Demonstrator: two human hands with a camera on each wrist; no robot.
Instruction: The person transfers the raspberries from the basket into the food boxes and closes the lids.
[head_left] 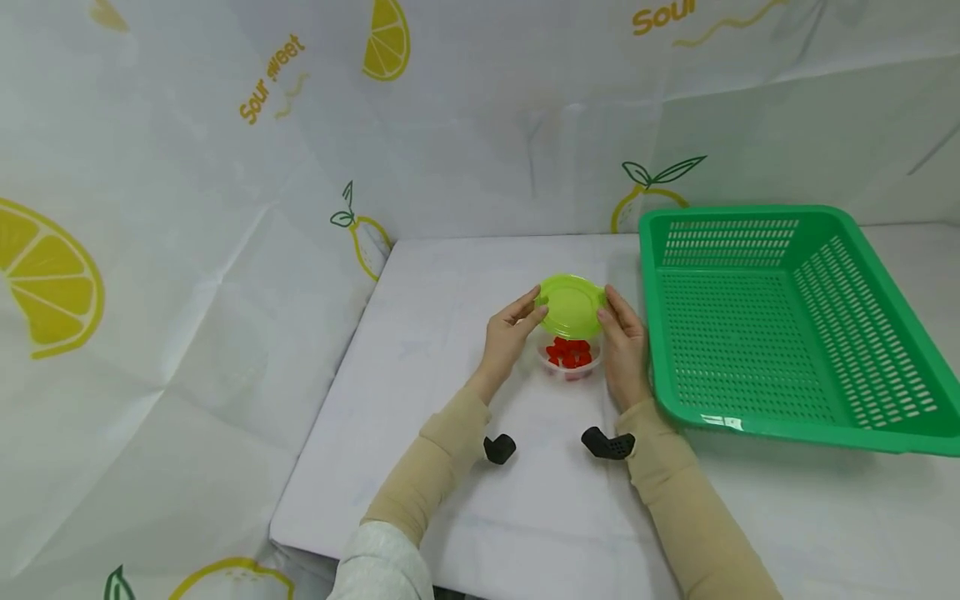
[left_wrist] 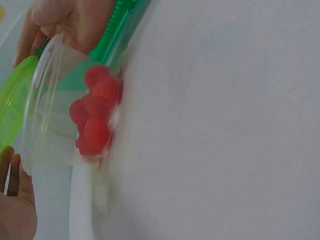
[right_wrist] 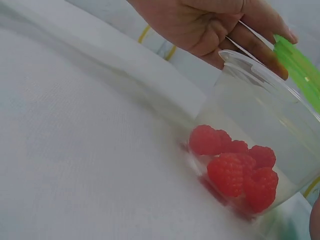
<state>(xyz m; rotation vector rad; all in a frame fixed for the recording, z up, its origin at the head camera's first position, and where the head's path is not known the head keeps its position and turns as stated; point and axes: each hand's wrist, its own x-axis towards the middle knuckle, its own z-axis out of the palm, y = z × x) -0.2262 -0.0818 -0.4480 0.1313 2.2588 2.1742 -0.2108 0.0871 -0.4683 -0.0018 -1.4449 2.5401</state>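
Near the middle of the head view, the left hand (head_left: 512, 332) and the right hand (head_left: 621, 337) hold a lime-green lid (head_left: 571, 306) between them, each grip pinching an opposite edge with curled fingertips. The lid sits tilted just above a clear plastic container (head_left: 572, 360) that stands on the white desk (head_left: 450, 400). Red raspberries (right_wrist: 235, 170) lie heaped in the container's bottom (the wrist views show them plainly through the wall). To the right of the frame, just beside the right hand, a green perforated basket (head_left: 787, 325) rests on the desk.
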